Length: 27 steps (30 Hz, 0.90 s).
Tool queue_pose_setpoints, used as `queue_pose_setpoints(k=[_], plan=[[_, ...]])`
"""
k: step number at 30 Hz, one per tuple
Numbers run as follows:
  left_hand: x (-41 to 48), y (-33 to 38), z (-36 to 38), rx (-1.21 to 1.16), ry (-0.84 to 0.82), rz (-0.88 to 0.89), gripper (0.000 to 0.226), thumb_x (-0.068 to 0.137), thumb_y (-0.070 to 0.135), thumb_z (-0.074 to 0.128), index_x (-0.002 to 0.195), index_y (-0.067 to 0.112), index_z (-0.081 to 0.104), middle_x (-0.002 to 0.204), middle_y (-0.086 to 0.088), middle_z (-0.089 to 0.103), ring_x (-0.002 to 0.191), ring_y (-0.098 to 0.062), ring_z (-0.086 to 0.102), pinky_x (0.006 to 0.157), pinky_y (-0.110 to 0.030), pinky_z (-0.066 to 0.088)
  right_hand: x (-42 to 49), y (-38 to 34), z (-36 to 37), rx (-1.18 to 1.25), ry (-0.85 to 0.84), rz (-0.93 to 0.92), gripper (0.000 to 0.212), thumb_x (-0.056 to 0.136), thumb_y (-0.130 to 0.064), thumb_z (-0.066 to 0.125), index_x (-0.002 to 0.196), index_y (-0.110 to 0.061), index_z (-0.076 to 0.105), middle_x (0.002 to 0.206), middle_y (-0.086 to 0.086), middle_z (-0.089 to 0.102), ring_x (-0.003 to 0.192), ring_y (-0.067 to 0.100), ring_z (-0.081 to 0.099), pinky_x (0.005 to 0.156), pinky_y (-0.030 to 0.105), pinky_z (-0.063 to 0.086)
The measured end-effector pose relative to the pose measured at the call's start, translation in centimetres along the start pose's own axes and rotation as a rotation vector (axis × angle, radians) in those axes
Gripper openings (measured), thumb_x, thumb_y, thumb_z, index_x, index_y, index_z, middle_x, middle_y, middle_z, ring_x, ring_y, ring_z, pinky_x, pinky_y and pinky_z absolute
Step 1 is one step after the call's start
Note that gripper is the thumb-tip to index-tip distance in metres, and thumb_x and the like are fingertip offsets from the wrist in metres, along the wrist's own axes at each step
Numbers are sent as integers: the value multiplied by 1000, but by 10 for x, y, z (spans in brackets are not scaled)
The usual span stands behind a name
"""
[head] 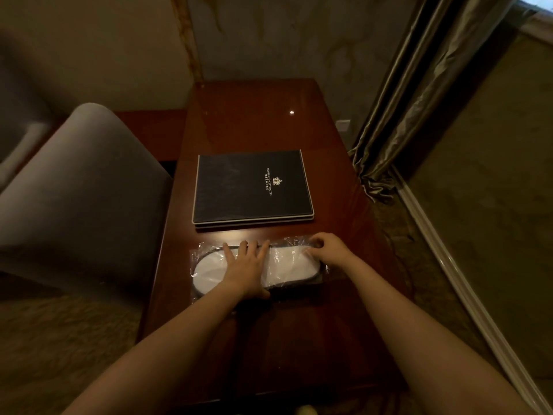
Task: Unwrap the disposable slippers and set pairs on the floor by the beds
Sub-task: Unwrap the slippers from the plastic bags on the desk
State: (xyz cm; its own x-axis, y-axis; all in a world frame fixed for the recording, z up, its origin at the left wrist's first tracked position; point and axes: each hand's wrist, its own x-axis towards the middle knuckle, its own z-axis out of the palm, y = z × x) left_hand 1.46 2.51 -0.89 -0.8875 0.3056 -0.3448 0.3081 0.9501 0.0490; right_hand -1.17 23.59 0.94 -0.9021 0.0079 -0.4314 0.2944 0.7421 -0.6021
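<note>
Slippers (287, 265): white with dark trim, sealed in clear wrapper (200, 249). Flat on desk (254, 124), lengthwise left to right, toward near end. Just in front of folder (251, 187), with a narrow strip of bare wood between.

Left hand (246, 266): palm down on middle of pack. Fingers straight and spread, tips at pack's far edge, pressing flat. Nothing gripped.

Right hand (327, 250): at right end of pack. Fingers curled, thumb and fingertips pinching wrapper plastic near far right corner. Finer detail of grip hidden behind knuckles. Both forearms bare, reaching in from bottom of view.

Folder: dark cover, gold lettering, pale edging, lying closed at desk's middle.

Desk: glossy reddish wood, far end against wall, small glint of light toward back.

Chair (80, 190): grey, upholstered, close beside desk on left.

Curtain (419, 85): on right, hanging down to carpet (493, 205). Pale socket (343, 125) on wall between desk and curtain.
</note>
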Motion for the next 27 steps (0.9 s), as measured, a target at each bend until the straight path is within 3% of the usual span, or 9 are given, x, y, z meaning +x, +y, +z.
queue_pose_setpoints(k=[4,9,15,21,23,27], plan=[[-5,-5,-8,-23,73,32,122,58,63,71,149,25,-1,151,-9,17,140,-33,17,110,-67,5,-8,-18,-12,73,-28,-49,42,85,-17,63,124,-9,53,129,12,53,116,24,51,84,27,43],[-12,-21,-24,-55,136,55,123,56,66,69,148,29,-5,153,-9,16,141,-33,16,114,-61,11,-19,-42,-27,187,-14,-151,33,85,-8,61,117,-10,59,117,10,61,90,12,55,63,16,44],[-17,-37,-36,-32,190,-8,126,54,63,72,147,29,-6,152,-9,17,140,-33,18,112,-58,20,-27,-58,-49,209,84,-203,33,85,-12,61,118,-8,58,116,12,61,99,22,58,82,32,51],[-20,-31,-34,9,218,11,127,53,63,72,146,30,-8,152,-9,16,139,-34,19,112,-59,21,-30,-69,-65,-153,-38,-244,35,80,-20,65,112,-15,54,115,8,57,90,15,54,69,21,46],[-21,-29,-34,21,242,27,127,53,65,72,146,29,-8,151,-10,17,138,-34,20,112,-58,23,-32,-80,-65,-288,-76,-280,41,80,-23,66,118,-18,53,119,5,57,99,18,55,75,23,47],[-20,-26,-35,-16,279,1,128,53,62,73,146,26,-7,149,-10,18,136,-32,23,110,-51,27,-41,-99,-60,-326,28,-389,39,82,-22,61,120,-21,56,118,4,59,98,18,57,75,25,46]])
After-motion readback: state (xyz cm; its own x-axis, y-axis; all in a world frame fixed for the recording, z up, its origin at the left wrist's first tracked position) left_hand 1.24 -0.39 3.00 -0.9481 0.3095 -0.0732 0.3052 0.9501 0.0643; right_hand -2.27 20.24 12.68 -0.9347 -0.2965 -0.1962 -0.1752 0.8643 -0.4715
